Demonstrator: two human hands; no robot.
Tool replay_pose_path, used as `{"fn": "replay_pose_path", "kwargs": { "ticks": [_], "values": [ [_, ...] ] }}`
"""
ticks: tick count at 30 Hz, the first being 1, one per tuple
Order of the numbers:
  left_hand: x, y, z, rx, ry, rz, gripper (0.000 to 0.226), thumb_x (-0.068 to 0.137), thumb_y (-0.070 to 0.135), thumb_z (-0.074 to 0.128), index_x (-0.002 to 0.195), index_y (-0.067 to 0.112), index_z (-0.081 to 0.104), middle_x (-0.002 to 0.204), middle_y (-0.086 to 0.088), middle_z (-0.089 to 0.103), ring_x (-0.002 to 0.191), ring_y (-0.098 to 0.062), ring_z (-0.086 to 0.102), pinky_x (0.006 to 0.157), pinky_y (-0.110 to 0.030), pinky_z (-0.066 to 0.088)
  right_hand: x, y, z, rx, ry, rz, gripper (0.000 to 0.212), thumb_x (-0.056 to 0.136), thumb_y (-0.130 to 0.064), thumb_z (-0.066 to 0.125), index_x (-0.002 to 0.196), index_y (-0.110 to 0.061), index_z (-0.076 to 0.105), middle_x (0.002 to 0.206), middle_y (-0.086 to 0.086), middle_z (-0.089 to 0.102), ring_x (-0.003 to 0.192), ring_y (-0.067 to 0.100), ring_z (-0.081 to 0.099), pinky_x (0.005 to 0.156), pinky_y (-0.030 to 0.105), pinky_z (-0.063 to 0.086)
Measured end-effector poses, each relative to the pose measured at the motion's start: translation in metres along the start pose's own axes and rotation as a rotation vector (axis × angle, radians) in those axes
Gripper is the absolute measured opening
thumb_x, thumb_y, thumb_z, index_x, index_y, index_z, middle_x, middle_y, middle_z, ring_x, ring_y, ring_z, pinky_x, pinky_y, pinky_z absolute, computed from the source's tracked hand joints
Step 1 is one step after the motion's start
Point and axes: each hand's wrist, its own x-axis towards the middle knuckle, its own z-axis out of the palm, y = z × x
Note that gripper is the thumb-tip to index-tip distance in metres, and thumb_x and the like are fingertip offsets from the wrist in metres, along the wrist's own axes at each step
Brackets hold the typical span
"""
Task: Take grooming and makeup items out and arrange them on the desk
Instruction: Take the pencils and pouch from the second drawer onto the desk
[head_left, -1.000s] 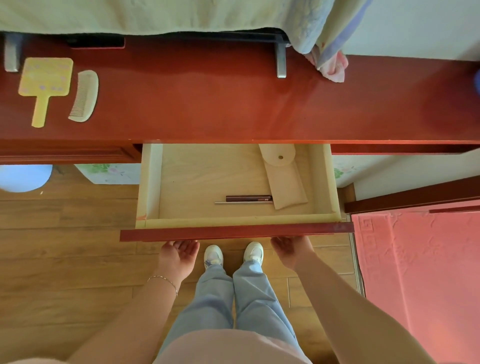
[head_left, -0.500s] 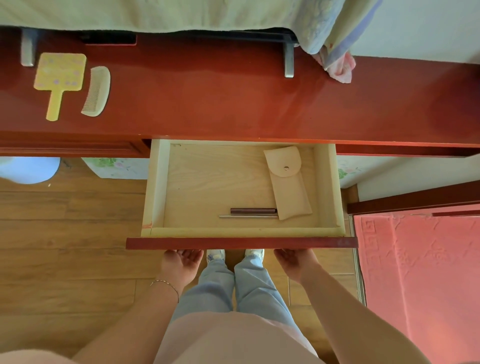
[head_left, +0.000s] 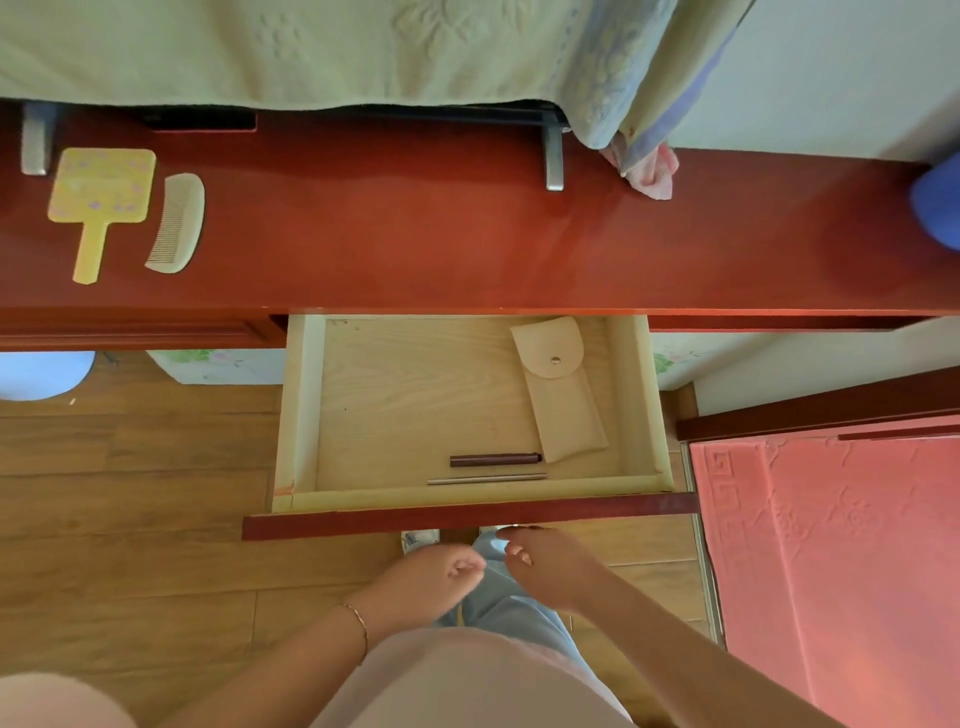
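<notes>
Grooming items remaining in the open drawer (head_left: 304, 415): a beige snap pouch (head_left: 563, 395), a dark tube (head_left: 493, 460) and a thin silver stick (head_left: 485, 479). Left hand (head_left: 426, 577) loosely curled, right hand (head_left: 550, 564) slack; both empty, just below the drawer front. The items lie just beyond the hands, toward the drawer's right. The pouch appears soft and light, best pinched mid-body; the tube and stick look rigid, light and liable to roll, best pinched across the barrel. A hand mirror (head_left: 101, 192) and comb (head_left: 176, 223) lie at the far left of the desk (head_left: 441, 234).
</notes>
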Motion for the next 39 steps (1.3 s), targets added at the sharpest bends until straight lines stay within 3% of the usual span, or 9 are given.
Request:
{"fn": "replay_pose_path", "kwargs": {
  "ticks": [1, 4, 7, 10, 14, 20, 26, 33, 39],
  "values": [
    [-0.001, 0.011, -0.004, -0.002, -0.012, 0.019, 0.024, 0.095, 0.035, 0.041, 0.101, 0.027, 0.063, 0.092, 0.011, 0.063, 0.082, 0.007, 0.053, 0.073, -0.006, 0.037, -0.01, -0.009, -0.009, -0.053, 0.012, -0.059, 0.039, 0.097, -0.023, 0.032, 0.131, -0.018, 0.05, 0.13, 0.001, 0.057, 0.114, 0.021, 0.053, 0.091, 0.029, 0.04],
    [-0.01, 0.048, -0.033, 0.004, -0.001, 0.124, 0.017, 0.095, 0.031, 0.045, 0.084, 0.026, 0.056, 0.058, 0.012, 0.047, 0.055, 0.004, 0.044, 0.054, -0.01, 0.031, -0.035, -0.03, -0.041, -0.121, 0.077, -0.164, 0.033, 0.095, -0.023, 0.033, 0.121, -0.022, 0.054, 0.113, 0.001, 0.064, 0.1, 0.021, 0.058, 0.076, 0.029, 0.042],
    [-0.004, 0.058, -0.061, 0.087, 0.137, 0.17, 0.022, 0.095, 0.035, 0.045, 0.104, 0.032, 0.065, 0.084, 0.028, 0.056, 0.071, 0.013, 0.051, 0.067, -0.004, 0.039, -0.037, -0.033, -0.07, -0.083, 0.209, -0.156, 0.034, 0.095, -0.027, 0.036, 0.126, -0.03, 0.052, 0.112, -0.005, 0.065, 0.096, 0.015, 0.061, 0.079, 0.028, 0.049],
    [0.016, 0.053, -0.085, 0.205, 0.27, 0.146, 0.026, 0.095, 0.033, 0.044, 0.114, 0.026, 0.061, 0.103, 0.017, 0.061, 0.085, 0.004, 0.054, 0.077, -0.01, 0.044, -0.015, -0.021, -0.086, -0.048, 0.292, -0.094, 0.031, 0.095, -0.028, 0.039, 0.123, -0.031, 0.053, 0.111, -0.007, 0.064, 0.096, 0.013, 0.06, 0.081, 0.03, 0.051],
    [0.049, 0.034, -0.098, 0.309, 0.327, 0.069, 0.024, 0.093, 0.024, 0.049, 0.113, 0.021, 0.062, 0.114, 0.007, 0.063, 0.095, -0.006, 0.058, 0.082, -0.018, 0.045, 0.021, -0.009, -0.087, -0.125, 0.252, 0.001, 0.029, 0.094, -0.023, 0.038, 0.117, -0.028, 0.056, 0.113, -0.002, 0.062, 0.094, 0.018, 0.06, 0.079, 0.034, 0.053],
    [0.072, 0.018, -0.094, 0.392, 0.213, -0.049, 0.02, 0.088, 0.02, 0.055, 0.106, 0.018, 0.065, 0.109, 0.002, 0.065, 0.093, -0.015, 0.06, 0.082, -0.027, 0.049, 0.061, -0.009, -0.078, -0.264, 0.192, -0.007, 0.029, 0.092, -0.016, 0.045, 0.117, -0.022, 0.058, 0.113, 0.004, 0.061, 0.1, 0.024, 0.057, 0.082, 0.037, 0.051],
    [0.082, 0.015, -0.087, 0.443, 0.126, -0.103, 0.02, 0.09, 0.021, 0.054, 0.107, 0.017, 0.062, 0.107, 0.0, 0.064, 0.091, -0.019, 0.06, 0.071, -0.024, 0.044, 0.088, -0.009, -0.074, -0.331, 0.104, 0.017, 0.034, 0.092, -0.015, 0.047, 0.124, -0.022, 0.054, 0.117, 0.005, 0.058, 0.102, 0.026, 0.056, 0.084, 0.037, 0.05],
    [0.084, 0.01, -0.092, 0.451, 0.046, -0.188, 0.02, 0.086, 0.024, 0.06, 0.105, 0.017, 0.059, 0.099, -0.003, 0.063, 0.077, -0.017, 0.051, 0.064, -0.025, 0.038, 0.101, -0.009, -0.073, -0.358, 0.04, 0.024, 0.03, 0.09, -0.013, 0.047, 0.114, -0.024, 0.061, 0.114, 0.005, 0.062, 0.099, 0.027, 0.059, 0.085, 0.039, 0.051],
    [0.087, 0.006, -0.093, 0.434, 0.019, -0.229, 0.017, 0.084, 0.019, 0.06, 0.1, 0.015, 0.059, 0.101, -0.005, 0.063, 0.084, -0.021, 0.055, 0.067, -0.026, 0.042, 0.1, -0.007, -0.073, -0.372, -0.018, 0.024, 0.023, 0.088, -0.014, 0.051, 0.105, -0.013, 0.066, 0.104, 0.007, 0.066, 0.093, 0.026, 0.062, 0.083, 0.039, 0.053]
  ]
}}
